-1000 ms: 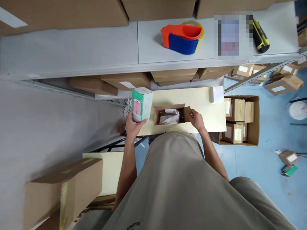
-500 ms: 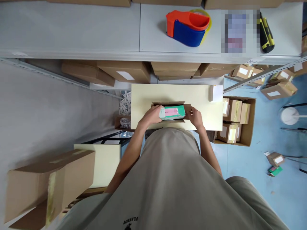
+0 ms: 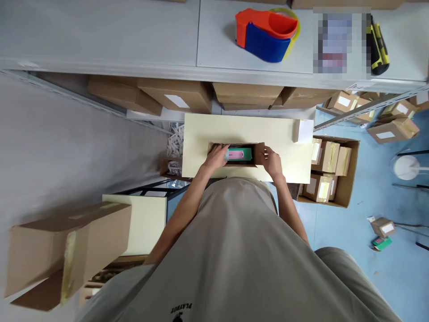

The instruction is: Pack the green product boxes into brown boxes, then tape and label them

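Observation:
A small open carton [image 3: 259, 155] stands on the cream tabletop in front of me. Down inside it lies a green and pink product box [image 3: 240, 154], its printed face up. My left hand [image 3: 216, 157] reaches over the carton's left end, its fingers closed about the left end of the product box; part of the fingers is hidden by the carton. At the opposite end, my right hand [image 3: 272, 162] pinches the carton's right edge, thumb and fingers together.
A white box [image 3: 304, 131] stands at the table's right. A large carton of small boxes [image 3: 350, 174] is beside it. Above runs a grey shelf [image 3: 134, 40] with a tape dispenser [image 3: 266, 36] and a black and yellow cutter [image 3: 378, 49]. A big open carton [image 3: 97, 241] is lower left.
My left hand has brought the product box from the left, over the carton and down into it. My right hand has stayed at the carton's right end. The white paper inside is now covered.

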The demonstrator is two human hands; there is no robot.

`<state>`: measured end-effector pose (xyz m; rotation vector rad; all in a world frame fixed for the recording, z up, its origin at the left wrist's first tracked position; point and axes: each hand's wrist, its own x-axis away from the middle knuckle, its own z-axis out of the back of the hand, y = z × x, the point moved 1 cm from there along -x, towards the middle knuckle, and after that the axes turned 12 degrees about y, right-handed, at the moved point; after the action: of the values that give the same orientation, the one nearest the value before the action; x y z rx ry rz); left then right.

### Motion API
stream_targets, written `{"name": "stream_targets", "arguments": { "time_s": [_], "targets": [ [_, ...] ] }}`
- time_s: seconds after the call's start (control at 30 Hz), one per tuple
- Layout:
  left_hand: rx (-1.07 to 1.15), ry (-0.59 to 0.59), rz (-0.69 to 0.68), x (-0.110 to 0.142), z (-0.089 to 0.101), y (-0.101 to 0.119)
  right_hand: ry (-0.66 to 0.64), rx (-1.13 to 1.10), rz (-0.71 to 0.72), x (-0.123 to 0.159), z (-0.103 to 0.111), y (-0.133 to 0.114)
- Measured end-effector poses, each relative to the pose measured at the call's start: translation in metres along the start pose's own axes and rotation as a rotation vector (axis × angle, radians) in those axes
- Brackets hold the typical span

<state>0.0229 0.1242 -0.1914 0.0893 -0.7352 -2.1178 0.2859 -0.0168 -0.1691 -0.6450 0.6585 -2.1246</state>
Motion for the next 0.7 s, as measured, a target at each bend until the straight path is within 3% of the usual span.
{"name": "stream_targets", "arguments": {
  "time_s": [0.1, 0.2, 0.27, 0.43, 0.57, 0.7],
  "targets": [
    [0.015, 0.180, 0.030, 0.023, 0.019, 0.007, -0.005, -0.026, 0.002, 0.003, 0.003, -0.001],
    [0.014, 0.347, 0.154, 0.046, 0.027, 0.008, -0.031, -0.058, 0.010, 0.006, 0.001, 0.003],
    [0.040, 0.356, 0.235, 0.055, 0.023, 0.006, -0.072, -0.056, 0.016, 0.007, -0.004, 0.006],
    [0.218, 0.212, 0.334, 0.060, 0.004, 0.000, -0.153, 0.134, 0.028, 0.011, -0.017, 0.005],
    [0.306, 0.261, 0.373, 0.073, 0.004, -0.003, -0.117, 0.205, 0.074, 0.016, -0.023, -0.009],
    [0.365, 0.345, 0.443, 0.113, 0.013, -0.016, -0.179, 0.261, 0.148, 0.019, -0.037, -0.038]
  ]
}}
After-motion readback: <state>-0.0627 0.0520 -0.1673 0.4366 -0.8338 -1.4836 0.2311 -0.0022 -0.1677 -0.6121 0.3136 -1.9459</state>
